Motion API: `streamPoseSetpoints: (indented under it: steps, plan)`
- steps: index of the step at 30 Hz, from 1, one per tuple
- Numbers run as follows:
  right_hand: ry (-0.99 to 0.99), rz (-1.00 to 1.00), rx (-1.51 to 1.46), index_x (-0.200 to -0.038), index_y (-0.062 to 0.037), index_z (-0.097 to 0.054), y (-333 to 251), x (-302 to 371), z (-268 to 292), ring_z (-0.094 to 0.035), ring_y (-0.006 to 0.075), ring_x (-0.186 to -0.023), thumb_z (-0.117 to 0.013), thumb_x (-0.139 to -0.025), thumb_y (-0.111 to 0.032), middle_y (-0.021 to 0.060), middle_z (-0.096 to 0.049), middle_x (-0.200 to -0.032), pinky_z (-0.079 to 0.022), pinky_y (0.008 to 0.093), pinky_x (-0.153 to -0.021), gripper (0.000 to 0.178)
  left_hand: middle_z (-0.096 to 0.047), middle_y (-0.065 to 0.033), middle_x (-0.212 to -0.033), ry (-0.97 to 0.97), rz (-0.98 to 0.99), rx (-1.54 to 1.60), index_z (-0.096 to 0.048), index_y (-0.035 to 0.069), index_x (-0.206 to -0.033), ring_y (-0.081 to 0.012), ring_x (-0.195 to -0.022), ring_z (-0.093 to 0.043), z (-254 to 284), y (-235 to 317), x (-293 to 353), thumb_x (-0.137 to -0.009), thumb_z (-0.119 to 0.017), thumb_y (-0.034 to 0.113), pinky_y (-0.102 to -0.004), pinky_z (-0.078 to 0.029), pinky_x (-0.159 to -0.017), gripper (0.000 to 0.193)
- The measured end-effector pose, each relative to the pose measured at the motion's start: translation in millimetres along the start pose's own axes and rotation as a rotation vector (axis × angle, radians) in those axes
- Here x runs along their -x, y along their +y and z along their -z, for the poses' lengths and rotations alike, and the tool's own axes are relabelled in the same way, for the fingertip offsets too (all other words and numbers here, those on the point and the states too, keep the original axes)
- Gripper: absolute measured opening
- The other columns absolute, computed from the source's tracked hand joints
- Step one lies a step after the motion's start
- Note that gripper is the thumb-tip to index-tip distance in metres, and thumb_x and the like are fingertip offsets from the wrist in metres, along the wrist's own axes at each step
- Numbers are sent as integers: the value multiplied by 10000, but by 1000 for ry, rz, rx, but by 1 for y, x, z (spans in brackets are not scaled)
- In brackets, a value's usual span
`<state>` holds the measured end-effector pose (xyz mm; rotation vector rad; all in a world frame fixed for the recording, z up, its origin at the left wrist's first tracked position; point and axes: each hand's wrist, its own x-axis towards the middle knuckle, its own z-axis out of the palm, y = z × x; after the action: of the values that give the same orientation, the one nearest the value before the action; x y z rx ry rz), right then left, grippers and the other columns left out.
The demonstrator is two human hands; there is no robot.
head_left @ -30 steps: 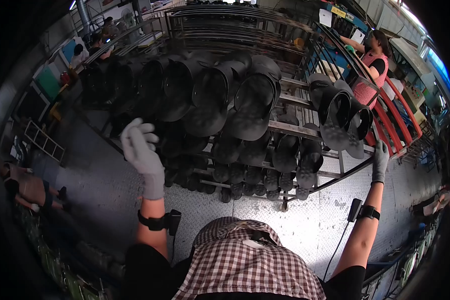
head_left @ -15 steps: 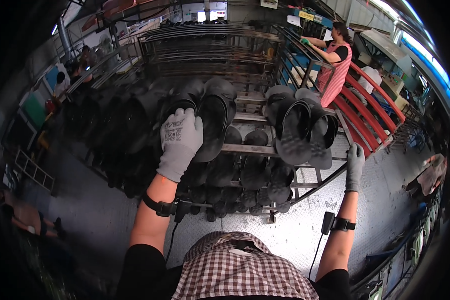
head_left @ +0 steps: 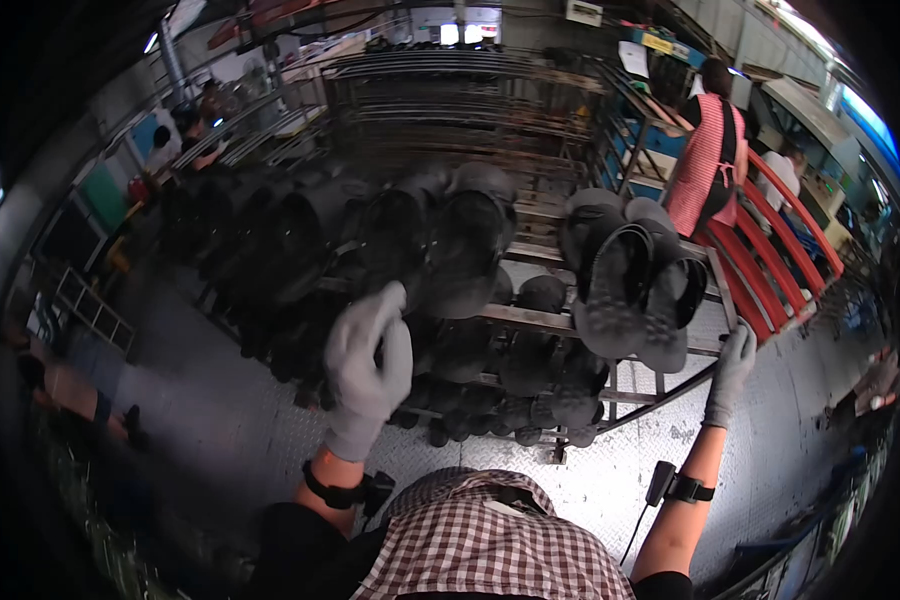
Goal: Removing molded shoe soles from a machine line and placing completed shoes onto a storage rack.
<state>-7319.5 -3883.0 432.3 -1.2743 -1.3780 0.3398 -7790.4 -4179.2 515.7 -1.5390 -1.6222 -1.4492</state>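
My left hand, in a grey glove and smeared by motion, hangs just in front of the rack. Its fingers curve loosely with a gap between them and the thumb, and nothing shows in it. Behind it are black slippers in pairs, toes pointing toward me, along the upper tier. Another black slipper pair stands apart on the right part of the metal rack. At the rack's right front corner my right hand, also gloved in grey, is closed on the frame's end.
More black slippers fill the lower tiers. Bare metal racks stand behind. Far right, a person in a red-striped apron stands beside red curved rails. Other people are at the left and right edges. Below lies a patterned metal floor.
My left hand has let go of the slipper on the upper tier and drawn back toward me. My right hand keeps its hold on the frame. The aproned person has turned away.
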Motion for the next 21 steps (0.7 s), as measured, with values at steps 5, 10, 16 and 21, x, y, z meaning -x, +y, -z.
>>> streamPoseSetpoints:
  steps: [5, 10, 16, 21]
  plan:
    - [144, 144, -46, -1302, 30, -627, 24, -5, -5, -615, 185, -974, -486, -1078, -284, 143, -668, -1149, -495, 336, -892, 411, -740, -149, -979, -41, 198, 173, -730, -29, -1094, -267, -895, -721, -3, -21, 94, -918, -586, -42, -366, -584, -798, 228]
    - [225, 158, -37, -1359, 44, -586, 21, -4, -12, -602, 244, -1084, -503, -1074, -364, 162, -639, -1258, -491, 374, -934, 504, -741, -153, -1103, -516, 437, 69, -737, 31, -1149, -291, -1002, -725, -3, -79, 191, -964, -637, 102, -373, -585, -856, 221]
    - [286, 214, 133, -1339, 20, -627, 68, -22, -14, -621, 292, -1108, -477, -1070, -327, 175, -626, -1256, -479, 386, -1000, 463, -735, -148, -1157, -515, 925, 161, -723, 35, -1177, -227, -1062, -711, 17, -100, 250, -999, -631, 195, -331, -540, -923, 257]
    - [301, 576, 850, -1420, -21, -527, 135, -50, 23, -582, 347, -1237, -497, -1037, -163, 199, -597, -1375, -499, 406, -1028, 409, -744, -126, -1106, -409, 1038, 175, -720, 18, -1153, -236, -1022, -712, 27, -112, 256, -1008, -603, 194, -329, -542, -891, 257]
